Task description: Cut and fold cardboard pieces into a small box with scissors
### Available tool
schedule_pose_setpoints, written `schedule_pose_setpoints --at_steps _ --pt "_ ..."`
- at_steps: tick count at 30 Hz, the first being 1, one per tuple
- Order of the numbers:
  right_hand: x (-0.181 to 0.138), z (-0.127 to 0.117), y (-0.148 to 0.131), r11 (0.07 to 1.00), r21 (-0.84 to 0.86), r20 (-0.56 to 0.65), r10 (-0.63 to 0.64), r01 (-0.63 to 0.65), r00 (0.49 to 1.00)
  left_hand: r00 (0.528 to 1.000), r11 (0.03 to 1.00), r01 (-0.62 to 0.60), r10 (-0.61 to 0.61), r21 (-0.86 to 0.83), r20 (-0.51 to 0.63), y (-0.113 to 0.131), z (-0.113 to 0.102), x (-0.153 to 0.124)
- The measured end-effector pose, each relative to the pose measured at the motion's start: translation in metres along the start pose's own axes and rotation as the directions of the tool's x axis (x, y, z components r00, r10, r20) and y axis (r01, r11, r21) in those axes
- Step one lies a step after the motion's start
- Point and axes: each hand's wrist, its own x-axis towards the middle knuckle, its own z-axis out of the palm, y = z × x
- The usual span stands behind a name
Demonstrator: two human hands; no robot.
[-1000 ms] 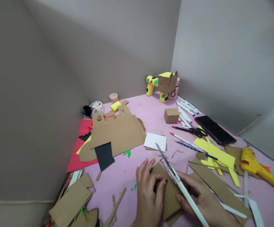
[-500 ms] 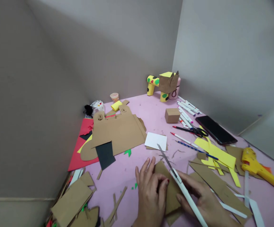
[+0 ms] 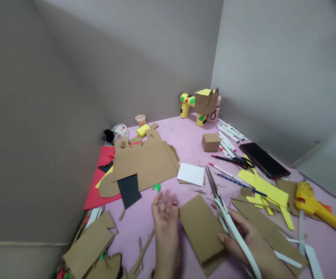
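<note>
My right hand [image 3: 247, 242] grips white-handled scissors [image 3: 226, 215], blades closed and pointing away, and its thumb rests on the right edge of a brown cardboard rectangle [image 3: 201, 228] lying on the pink table [image 3: 185, 143]. My left hand [image 3: 163, 217] hovers just left of that cardboard with fingers stretched out, slightly blurred, holding nothing.
A large cut cardboard shape [image 3: 144, 162] with black and red paper lies at the left. A white card [image 3: 191, 173], a small cardboard box [image 3: 211, 142], markers [image 3: 228, 133], black scissors [image 3: 240, 161], a phone [image 3: 263, 159], yellow strips [image 3: 266, 190], a yellow glue gun [image 3: 316, 205] and cardboard scraps [image 3: 89, 244] surround it.
My left hand has let go of the cardboard and moved left, opening. The scissors have swung right off the cardboard, which now lies flat and fully visible.
</note>
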Motion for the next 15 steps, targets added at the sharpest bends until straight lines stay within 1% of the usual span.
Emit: schedule_pose_setpoints --at_steps 1,2,4,6,10,12,15 --pt "0.001 0.001 0.001 1.000 0.012 -0.017 0.007 -0.006 1.000 0.975 0.979 0.182 -0.168 -0.088 0.142 0.000 0.005 -0.005" --pt "0.002 0.001 0.003 1.000 0.018 -0.036 0.011 -0.011 0.999 0.926 0.942 0.318 -0.284 -0.111 0.248 0.000 0.009 -0.010" --pt "0.005 0.001 0.004 1.000 0.027 -0.052 0.016 -0.014 0.999 0.887 0.912 0.394 -0.346 -0.110 0.307 -0.002 0.014 -0.019" --pt "0.008 -0.002 0.004 0.999 0.024 -0.014 0.025 -0.025 1.000 0.894 0.907 0.401 -0.357 -0.129 0.271 -0.003 0.014 -0.022" --pt "0.008 -0.014 0.004 1.000 -0.017 0.175 0.017 -0.015 0.984 0.920 0.898 0.387 -0.359 -0.209 0.160 0.000 0.007 -0.014" --pt "0.004 -0.019 0.006 1.000 -0.027 0.243 0.021 -0.015 0.970 0.932 0.903 0.362 -0.344 -0.230 0.116 0.003 0.005 -0.010" --pt "-0.007 -0.022 0.008 0.994 -0.099 0.286 0.073 -0.047 0.956 0.947 0.912 0.319 -0.318 -0.258 0.045 0.008 0.005 -0.008"
